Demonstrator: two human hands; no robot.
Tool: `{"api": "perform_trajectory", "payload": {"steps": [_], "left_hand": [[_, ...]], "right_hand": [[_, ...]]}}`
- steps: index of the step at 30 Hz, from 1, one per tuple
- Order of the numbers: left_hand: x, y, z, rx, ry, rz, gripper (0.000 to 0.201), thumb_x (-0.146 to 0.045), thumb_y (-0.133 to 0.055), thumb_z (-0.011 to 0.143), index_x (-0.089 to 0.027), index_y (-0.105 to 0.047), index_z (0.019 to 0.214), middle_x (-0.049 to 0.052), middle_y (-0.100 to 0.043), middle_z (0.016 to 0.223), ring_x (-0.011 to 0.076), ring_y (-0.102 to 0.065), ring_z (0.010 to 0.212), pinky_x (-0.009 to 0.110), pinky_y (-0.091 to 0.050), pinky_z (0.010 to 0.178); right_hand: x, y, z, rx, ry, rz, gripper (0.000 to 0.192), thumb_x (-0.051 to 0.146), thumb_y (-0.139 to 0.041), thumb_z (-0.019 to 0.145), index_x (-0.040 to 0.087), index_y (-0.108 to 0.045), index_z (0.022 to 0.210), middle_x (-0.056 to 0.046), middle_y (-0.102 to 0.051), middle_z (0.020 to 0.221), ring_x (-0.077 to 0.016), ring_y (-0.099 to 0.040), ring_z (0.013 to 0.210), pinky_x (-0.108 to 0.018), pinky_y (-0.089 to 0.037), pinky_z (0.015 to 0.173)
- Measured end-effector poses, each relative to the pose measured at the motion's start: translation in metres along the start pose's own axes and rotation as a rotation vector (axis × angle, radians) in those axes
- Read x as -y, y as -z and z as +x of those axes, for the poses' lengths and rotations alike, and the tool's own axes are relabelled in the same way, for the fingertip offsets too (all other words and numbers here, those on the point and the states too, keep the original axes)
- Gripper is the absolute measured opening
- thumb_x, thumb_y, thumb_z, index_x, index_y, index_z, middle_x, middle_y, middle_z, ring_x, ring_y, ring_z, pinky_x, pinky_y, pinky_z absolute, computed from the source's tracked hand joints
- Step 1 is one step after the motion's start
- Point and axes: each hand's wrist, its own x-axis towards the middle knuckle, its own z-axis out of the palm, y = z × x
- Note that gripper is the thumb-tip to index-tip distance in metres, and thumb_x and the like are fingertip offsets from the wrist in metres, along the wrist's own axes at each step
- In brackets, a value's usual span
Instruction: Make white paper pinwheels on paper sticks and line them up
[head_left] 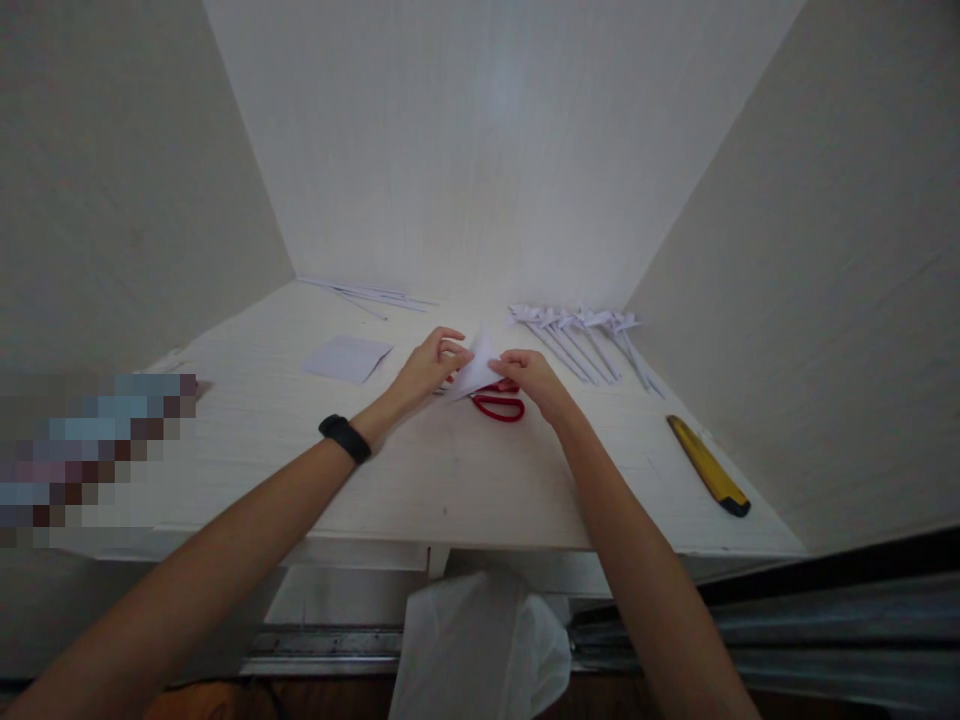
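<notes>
Head view of a white desk (420,480) set in a pale alcove. Nearest the viewer, a white bag (480,645) hangs below the desk's front edge. A yellow utility knife (709,465) lies near the desk's right front corner. On the left forearm sits a black wristband (345,438). At mid-desk the left hand (427,365) and right hand (534,380) meet on a folded white paper (478,368), each pinching one side of it with curled fingers, so both are closed on the sheet. Red-handled scissors (499,403) lie on the desk just under the paper. A square paper sheet (346,358) lies left of the hands. Folded paper pinwheels (581,335) lie in a row to their right. Thin paper strips (367,294) lie along the desk's back edge.
</notes>
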Motion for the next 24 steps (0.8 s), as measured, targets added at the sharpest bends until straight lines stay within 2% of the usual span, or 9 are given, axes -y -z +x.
{"api": "perform_trajectory", "payload": {"steps": [3,5,8,12,16,18,21,24], "left_hand": [[0.003,0.000,0.000,0.118,0.031,-0.004,0.066,-0.030,-0.077,0.060,-0.021,-0.045,0.117,0.009,-0.060,0.112,0.0151,-0.061,0.076,0.028,-0.048,0.063],[0.005,0.000,0.000,0.188,0.059,-0.018,0.073,-0.024,-0.079,0.055,-0.021,-0.046,0.120,0.011,-0.059,0.116,0.0149,-0.061,0.076,0.028,-0.048,0.064],[0.005,0.001,0.000,0.254,0.084,-0.054,0.057,-0.020,-0.073,0.060,-0.017,-0.054,0.113,0.008,-0.064,0.102,0.0140,-0.061,0.071,0.027,-0.048,0.062],[-0.003,0.003,-0.001,0.257,0.077,-0.086,0.041,-0.018,-0.066,0.064,-0.015,-0.060,0.104,0.003,-0.066,0.084,0.0135,-0.061,0.068,0.024,-0.044,0.059],[-0.009,0.007,-0.001,0.215,0.091,-0.124,0.035,-0.015,-0.062,0.065,-0.014,-0.062,0.099,0.004,-0.070,0.085,0.0146,-0.063,0.072,0.026,-0.046,0.065],[-0.010,0.009,0.000,0.196,0.106,-0.155,0.037,-0.014,-0.064,0.064,-0.013,-0.063,0.101,0.006,-0.071,0.088,0.0159,-0.064,0.075,0.027,-0.047,0.068],[-0.008,0.011,0.000,0.172,0.130,-0.210,0.042,-0.014,-0.068,0.062,-0.013,-0.064,0.103,0.008,-0.072,0.093,0.0176,-0.065,0.079,0.029,-0.048,0.072],[-0.007,0.009,0.000,0.186,0.134,-0.223,0.041,-0.015,-0.070,0.060,-0.015,-0.065,0.101,0.007,-0.072,0.094,0.0181,-0.065,0.081,0.030,-0.048,0.074]], "right_hand": [[-0.005,0.003,0.003,-0.128,0.071,-0.026,0.035,0.042,-0.069,0.068,0.020,-0.045,0.054,0.008,-0.043,0.047,-0.0069,-0.040,0.044,-0.020,-0.030,0.044],[-0.008,0.002,0.003,-0.177,0.104,-0.041,0.040,0.043,-0.069,0.067,0.021,-0.040,0.053,0.009,-0.037,0.046,-0.0068,-0.035,0.044,-0.021,-0.026,0.043],[-0.010,-0.003,0.003,-0.179,0.133,-0.041,0.040,0.045,-0.069,0.067,0.021,-0.039,0.055,0.009,-0.038,0.049,-0.0076,-0.035,0.045,-0.022,-0.027,0.044],[-0.009,-0.006,0.003,-0.157,0.174,-0.022,0.039,0.044,-0.069,0.067,0.022,-0.038,0.057,0.008,-0.037,0.054,-0.0082,-0.037,0.048,-0.022,-0.030,0.046],[-0.007,-0.004,0.002,-0.144,0.184,0.007,0.037,0.044,-0.068,0.070,0.022,-0.041,0.059,0.007,-0.041,0.054,-0.0089,-0.040,0.048,-0.022,-0.033,0.046],[-0.007,-0.004,0.002,-0.132,0.187,0.023,0.031,0.043,-0.069,0.068,0.020,-0.048,0.064,0.005,-0.050,0.059,-0.0110,-0.048,0.054,-0.024,-0.040,0.052],[-0.005,-0.006,0.001,-0.121,0.192,0.057,0.028,0.038,-0.070,0.066,0.018,-0.058,0.080,-0.002,-0.066,0.080,-0.0160,-0.060,0.073,-0.029,-0.048,0.069],[-0.005,-0.009,0.001,-0.129,0.185,0.076,0.034,0.036,-0.069,0.066,0.017,-0.060,0.093,-0.006,-0.069,0.094,-0.0184,-0.063,0.083,-0.031,-0.051,0.076]]}}
